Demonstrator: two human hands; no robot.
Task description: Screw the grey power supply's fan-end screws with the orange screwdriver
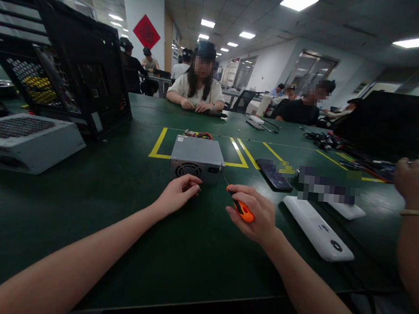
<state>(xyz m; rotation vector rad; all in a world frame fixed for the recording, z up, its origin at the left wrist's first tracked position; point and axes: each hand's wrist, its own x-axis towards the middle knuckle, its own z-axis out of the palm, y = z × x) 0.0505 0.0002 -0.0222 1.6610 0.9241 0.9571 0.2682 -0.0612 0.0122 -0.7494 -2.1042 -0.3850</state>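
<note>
A grey computer power supply (198, 151) sits on the green table, its fan grille and socket facing me and a bundle of coloured wires behind it. My right hand (258, 212) is closed around an orange and black screwdriver (244, 211). The screwdriver's thin shaft points up and left, its tip at the right end of the power supply's front face. In front of the fan grille is my left hand (179, 193), fingers curled and thumb close to the index finger. Whether anything small lies between those fingertips is hidden.
At left stand an open black computer case (67, 61) and a second power supply (23, 141). A phone (274, 175) and a white power bank (316, 230) lie on the right. Another person's hand (418, 185) reaches in at far right; a person (197, 82) sits opposite.
</note>
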